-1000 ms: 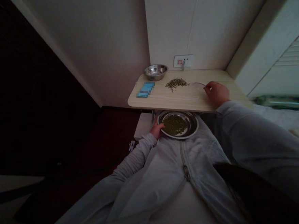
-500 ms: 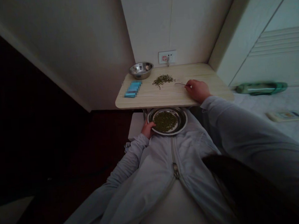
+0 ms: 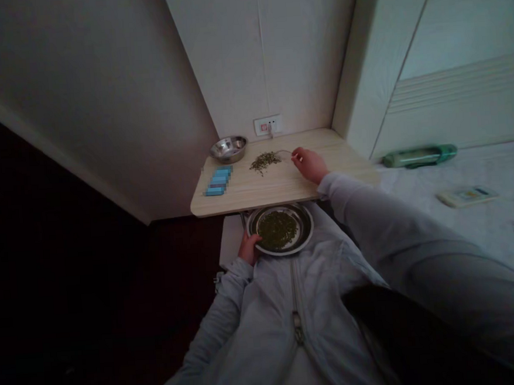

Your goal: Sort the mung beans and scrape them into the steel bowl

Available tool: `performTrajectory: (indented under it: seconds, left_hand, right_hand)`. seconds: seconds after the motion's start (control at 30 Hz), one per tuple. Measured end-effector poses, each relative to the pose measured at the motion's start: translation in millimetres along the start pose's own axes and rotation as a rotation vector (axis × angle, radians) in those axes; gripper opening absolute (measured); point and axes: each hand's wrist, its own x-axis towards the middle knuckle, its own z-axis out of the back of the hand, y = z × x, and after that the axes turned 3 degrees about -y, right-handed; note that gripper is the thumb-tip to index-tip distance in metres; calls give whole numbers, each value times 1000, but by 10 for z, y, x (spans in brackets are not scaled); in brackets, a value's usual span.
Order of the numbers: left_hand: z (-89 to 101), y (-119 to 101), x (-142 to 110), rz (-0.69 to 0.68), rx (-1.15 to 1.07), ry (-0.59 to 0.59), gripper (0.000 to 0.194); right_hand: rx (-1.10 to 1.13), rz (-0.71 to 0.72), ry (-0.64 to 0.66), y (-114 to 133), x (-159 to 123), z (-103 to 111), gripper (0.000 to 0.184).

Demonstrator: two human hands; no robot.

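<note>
My left hand grips the left rim of a wide steel bowl, thumb over the edge. Small green bits, seed-like or bean-like, cover much of the bowl's bottom. The bowl rests over my lap, just below the table edge. Above the table, my right hand pinches a thin, curved metal utensil, perhaps a spoon seen edge-on. Its far end reaches the right side of a loose pile of green bits on the table. I cannot tell whether it carries any.
The small wooden table stands against the wall. An empty-looking steel bowl and a blurred blue item are at its left. A socket is behind. On the white surface to the right lie a green bottle and a flat pale object.
My right hand has brought the utensil leftward to the pile's right edge. My left hand still holds the bowl. The whole view has shifted as my head moved.
</note>
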Motion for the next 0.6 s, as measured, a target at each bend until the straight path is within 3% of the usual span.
performTrajectory:
  seconds: [0.37,0.6]
  left_hand:
    - [2,-2,-3,-21,-3,-6,54]
    - [-3,-8,-29,-11,-35,3,55]
  right_hand:
    - [-62,96,165,384,50,-94,30]
    - [-124,109,170,522,119,-181,32]
